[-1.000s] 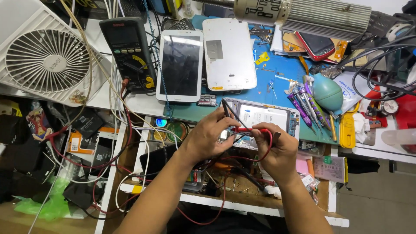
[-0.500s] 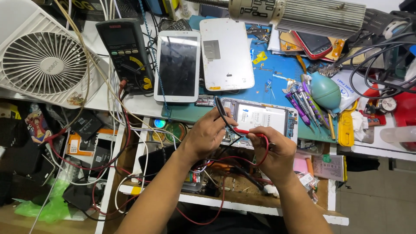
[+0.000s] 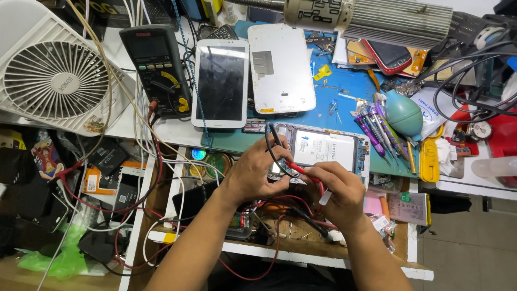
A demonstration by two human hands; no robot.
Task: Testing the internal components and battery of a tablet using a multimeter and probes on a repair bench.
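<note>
Opened tablet [image 3: 326,151] on blue mat [image 3: 344,91] — left hand [image 3: 256,175] grasping black probe [image 3: 276,134], right hand [image 3: 336,191] grasping red probe [image 3: 296,168].

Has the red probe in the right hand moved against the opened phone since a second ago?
No. The red probe still sits at the opened phone's lower left corner, held by the right hand.

Little free room lay around the opened tablet [image 3: 327,152]: a white tablet [image 3: 221,83] and back cover [image 3: 280,67] blocked the far side, screwdrivers [image 3: 377,126] crowded the right, tangled wires [image 3: 161,178] hemmed the left.
</note>
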